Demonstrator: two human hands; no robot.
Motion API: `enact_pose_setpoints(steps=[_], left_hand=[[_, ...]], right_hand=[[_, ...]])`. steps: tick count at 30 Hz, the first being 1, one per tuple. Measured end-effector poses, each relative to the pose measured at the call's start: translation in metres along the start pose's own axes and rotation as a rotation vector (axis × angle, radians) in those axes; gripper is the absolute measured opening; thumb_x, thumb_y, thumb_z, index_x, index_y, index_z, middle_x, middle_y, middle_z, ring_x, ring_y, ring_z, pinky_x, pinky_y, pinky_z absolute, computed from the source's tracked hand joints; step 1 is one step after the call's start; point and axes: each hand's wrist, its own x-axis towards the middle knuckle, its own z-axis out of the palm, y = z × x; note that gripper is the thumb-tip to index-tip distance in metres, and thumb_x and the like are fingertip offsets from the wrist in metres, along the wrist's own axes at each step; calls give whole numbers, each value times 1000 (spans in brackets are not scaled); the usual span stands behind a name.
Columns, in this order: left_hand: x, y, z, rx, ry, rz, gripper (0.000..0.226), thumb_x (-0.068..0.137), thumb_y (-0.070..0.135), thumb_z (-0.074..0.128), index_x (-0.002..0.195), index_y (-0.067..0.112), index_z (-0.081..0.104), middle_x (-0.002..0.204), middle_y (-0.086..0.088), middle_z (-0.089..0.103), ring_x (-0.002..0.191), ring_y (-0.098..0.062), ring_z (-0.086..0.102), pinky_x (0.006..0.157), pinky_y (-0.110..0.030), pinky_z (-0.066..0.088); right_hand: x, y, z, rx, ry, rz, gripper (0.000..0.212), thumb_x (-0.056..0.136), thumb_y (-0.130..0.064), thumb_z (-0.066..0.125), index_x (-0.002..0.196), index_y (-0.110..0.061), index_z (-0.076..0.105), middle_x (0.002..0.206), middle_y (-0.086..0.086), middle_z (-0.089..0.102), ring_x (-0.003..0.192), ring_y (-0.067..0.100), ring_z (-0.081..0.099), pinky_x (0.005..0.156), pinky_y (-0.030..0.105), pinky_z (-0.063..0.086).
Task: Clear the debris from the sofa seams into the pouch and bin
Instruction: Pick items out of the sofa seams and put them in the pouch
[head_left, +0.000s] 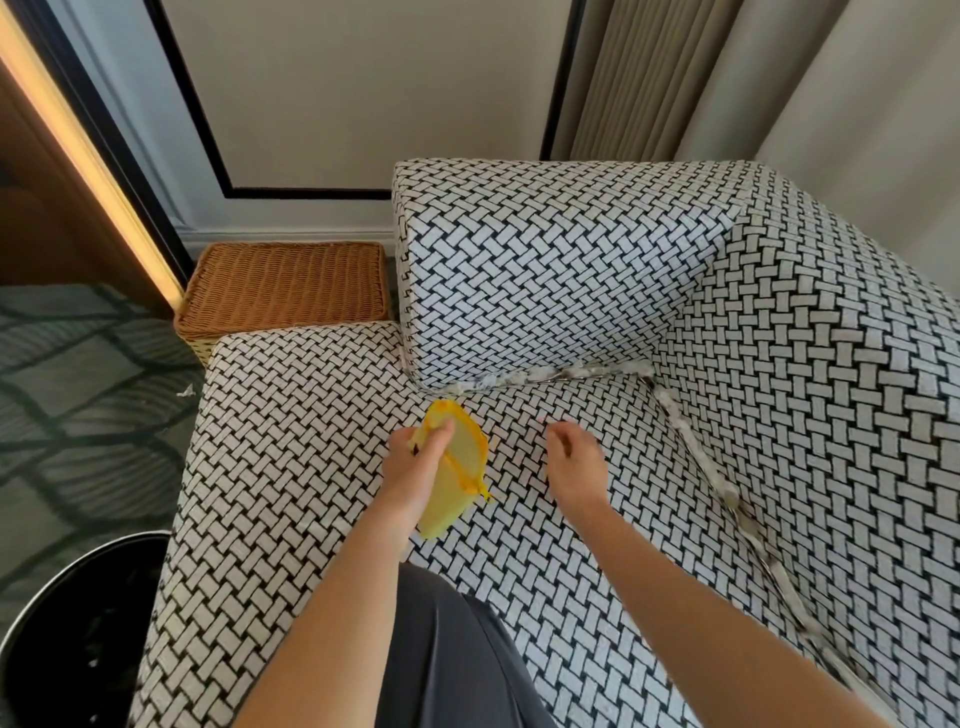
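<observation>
The debris (550, 375), a pale line of shredded scraps, is packed into the seam along the foot of the block-shaped black-and-white woven arm cushion (545, 270). A second line (727, 493) runs from that cushion's inner corner down the back seam of the sofa (311, 441). The left hand (415, 462) hovers just in front of the cushion's near corner, its grip pinching the rim of the yellow mesh pouch (457, 488). The pouch's mouth faces the seam. The right hand (574, 465) hangs over the seat a little further in front of the cushion, its grip loosely curled and holding nothing. The step in hand looks like the first pick from the seam. It would go best with the pouch mouth held wide and brought right against the cushion's foot. The right fingertips should dig under the scraps and pull them out, not press them deeper. Thin metallic bits seem to lie among the scraps; these likely go in the pouch. The round black bin (62, 571) stands on the floor well away from the cushion.
</observation>
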Motion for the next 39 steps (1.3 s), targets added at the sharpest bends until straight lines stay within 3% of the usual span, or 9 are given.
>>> enact_pose_setpoints(steps=[2,4,7,12,15,18,22,29,39], left_hand=[[5,-2,-1,39,3,17,64,80,62,50,126,22,30,127,-15,41,107,-32,49,84,-45,45],[8,-1,1,62,14,36,68,76,66,50,124,22,32,131,-15,37,107,-30,48,79,-41,44],[8,3,6,89,-8,117,71,61,75,44,117,32,35,133,-7,31,105,-24,45,78,-36,40],[24,5,20,117,32,150,48,78,68,46,111,35,37,130,-1,30,101,-19,44,78,-36,38],[32,5,31,117,134,117,63,81,67,46,126,23,39,133,-5,31,106,-24,47,85,-42,46],[33,3,38,173,185,121,72,81,69,44,134,23,31,136,1,23,111,-26,41,88,-43,44],[37,2,35,116,184,118,68,81,68,44,133,26,29,135,-1,24,102,-21,38,74,-36,38],[37,0,30,115,166,126,69,80,71,42,133,28,29,137,0,24,106,-25,40,77,-41,41],[41,-1,28,104,129,109,71,80,70,44,134,27,28,136,-2,24,105,-22,37,79,-40,37]], right_hand=[[10,13,9,-248,101,-100,23,93,-27,49,110,-19,60,106,-2,60,98,15,53,94,36,38],[20,13,19,-354,170,-113,24,89,-36,52,110,-24,58,109,-3,59,105,16,49,95,35,29],[43,7,27,-446,218,-70,42,87,-45,49,123,-23,51,118,1,55,110,18,49,97,38,30],[80,1,28,-563,237,-59,48,87,-51,46,125,-22,52,118,4,55,104,20,52,90,37,32],[92,-3,29,-615,241,-37,51,84,-55,50,123,-23,56,119,5,56,102,21,54,86,35,33],[99,-4,29,-653,224,-13,51,82,-56,50,122,-24,56,117,5,55,100,22,55,85,36,33],[101,-7,29,-701,193,5,53,85,-57,40,125,-24,55,120,8,53,103,23,53,86,36,33],[106,-14,24,-781,117,9,54,89,-54,36,129,-21,50,136,11,43,125,28,36,99,40,29],[111,-8,23,-724,142,-87,46,91,-49,37,116,-17,58,123,7,53,118,26,42,94,40,32]])
